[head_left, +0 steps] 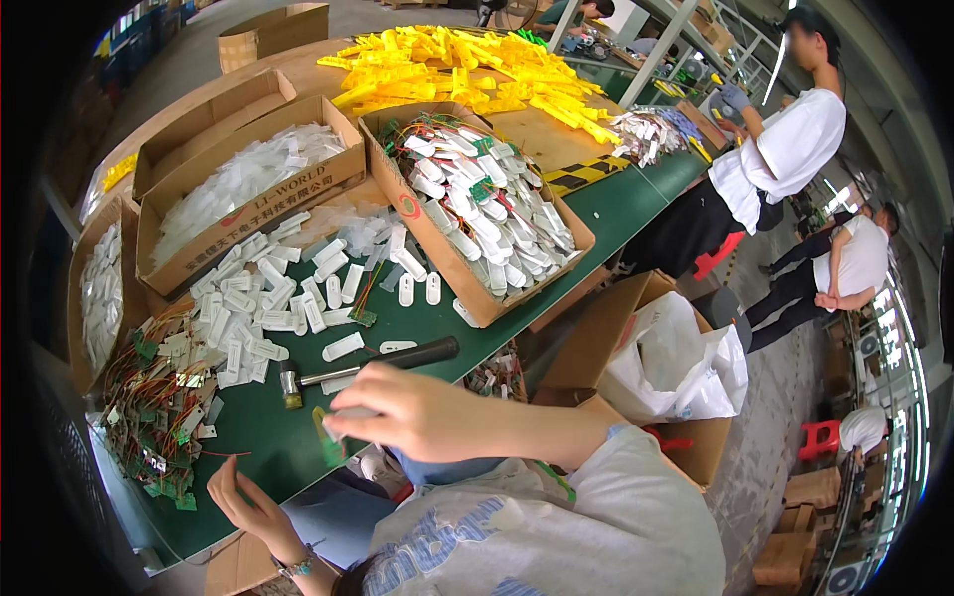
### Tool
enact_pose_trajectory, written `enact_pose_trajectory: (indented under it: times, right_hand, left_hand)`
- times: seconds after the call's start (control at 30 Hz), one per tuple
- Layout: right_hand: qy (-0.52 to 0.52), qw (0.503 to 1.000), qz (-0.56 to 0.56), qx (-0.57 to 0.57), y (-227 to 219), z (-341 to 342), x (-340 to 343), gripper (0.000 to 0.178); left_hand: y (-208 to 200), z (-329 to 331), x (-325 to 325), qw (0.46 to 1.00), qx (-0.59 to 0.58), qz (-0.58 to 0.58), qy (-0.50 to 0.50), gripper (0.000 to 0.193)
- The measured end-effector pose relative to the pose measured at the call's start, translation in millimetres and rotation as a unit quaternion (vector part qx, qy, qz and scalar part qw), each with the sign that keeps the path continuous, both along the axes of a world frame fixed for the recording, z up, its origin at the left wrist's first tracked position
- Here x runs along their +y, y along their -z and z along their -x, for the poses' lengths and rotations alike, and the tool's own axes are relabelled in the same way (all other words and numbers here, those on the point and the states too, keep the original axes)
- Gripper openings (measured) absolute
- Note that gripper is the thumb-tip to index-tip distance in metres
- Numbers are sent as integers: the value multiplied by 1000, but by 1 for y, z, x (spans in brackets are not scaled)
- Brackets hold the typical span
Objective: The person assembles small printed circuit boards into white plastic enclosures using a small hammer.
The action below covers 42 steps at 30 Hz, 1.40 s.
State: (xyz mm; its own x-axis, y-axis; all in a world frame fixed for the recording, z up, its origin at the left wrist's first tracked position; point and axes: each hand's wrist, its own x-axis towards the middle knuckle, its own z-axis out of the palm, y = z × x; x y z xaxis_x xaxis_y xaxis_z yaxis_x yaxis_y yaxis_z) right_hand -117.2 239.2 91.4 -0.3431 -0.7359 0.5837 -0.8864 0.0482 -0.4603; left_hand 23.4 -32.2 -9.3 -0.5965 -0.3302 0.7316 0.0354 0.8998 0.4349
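While right hand [393, 411] pinches a blurred green piece [328, 443] at near table [248, 419] edge, left hand [246, 500] looks released; likely mid-handling, next move probably wants left-hand steadying.

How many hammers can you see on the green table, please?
1: the hammer lies on the green table, just beyond the right hand. Others could be hidden.

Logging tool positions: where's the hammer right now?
Head view, left of centre: the hammer lies on the green table, just beyond the right hand, near loose white plastic pieces.
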Motion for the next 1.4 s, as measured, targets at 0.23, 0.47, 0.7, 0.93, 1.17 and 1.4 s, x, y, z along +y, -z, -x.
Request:
enact_pose_trajectory:
  times: [0.23,0.47,0.7,0.93,1.17,1.4]
  right_hand:
    - [272,932,8,239,-82,108,60,35]
    - [422,853,6,308,-107,226,115,24]
    - [369,885,-84,272,-70,192,62,20]
    - [163,961,-188,119,-1,159,-83,9]
    - [268,924,-272,36,77,219,-162,22]
    - [306,947,-97,16,56,201,-155,14]
  left_hand:
    - [3,13,2,989,-147,-19,-22,39]
    - [-9,15,10,989,-143,-19,-22,36]
    - [-18,18,16,990,-134,-37,-19,34]
    - [-16,14,14,989,-140,-39,-30,34]
    - [-18,16,16,991,-128,-39,-26,37]
    - [-12,18,13,991,-126,-39,-21,40]
